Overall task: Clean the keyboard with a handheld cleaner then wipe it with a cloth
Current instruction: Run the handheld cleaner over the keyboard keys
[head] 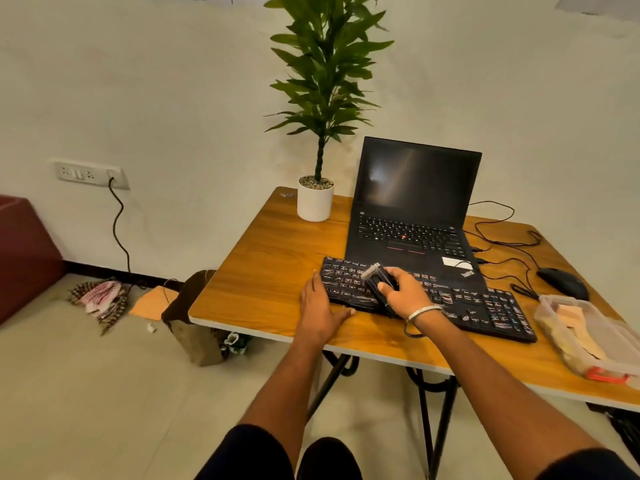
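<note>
A black keyboard [478, 306] lies across the wooden table [263, 258], in front of an open laptop. My right hand [405, 292] grips a small black handheld cleaner [375, 277] and holds its clear nozzle down on the keys at the keyboard's left part. My left hand [320, 306] rests flat on the table with straight fingers against the keyboard's left end. A clear plastic box [588, 337] at the table's right edge holds light folded material that may be a cloth.
A black laptop [412, 209] stands open behind the keyboard. A white potted plant [315, 199] sits at the back. A black mouse [562, 282] and loose cables lie to the right. A brown bag [194, 317] and crumpled cloth [100, 299] lie on the floor at left.
</note>
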